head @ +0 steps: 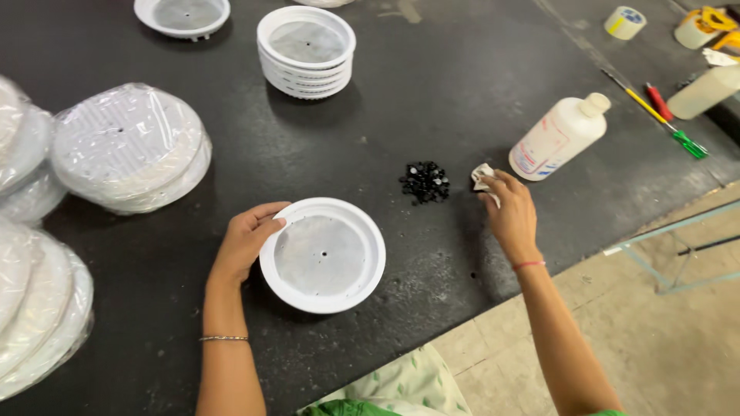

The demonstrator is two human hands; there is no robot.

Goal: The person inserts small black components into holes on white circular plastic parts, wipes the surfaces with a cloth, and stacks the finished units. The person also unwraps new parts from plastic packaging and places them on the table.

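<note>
A white round plastic disc (pixel 324 254) with a raised rim and a small centre hole lies on the black table (pixel 432 92) in front of me. My left hand (pixel 245 240) grips its left rim. My right hand (pixel 510 214) rests on the table to the right, fingers closed on a small white crumpled cloth (pixel 481 176). A little heap of small black parts (pixel 425 182) lies between the disc and the cloth.
A white plastic bottle (pixel 556 139) lies on its side beyond my right hand. A stack of white discs (pixel 306 50) stands at the back, one more disc (pixel 183 15) left of it. Plastic-wrapped discs (pixel 127 146) pile up on the left. Screwdrivers (pixel 655 112), tape roll (pixel 623 21) far right.
</note>
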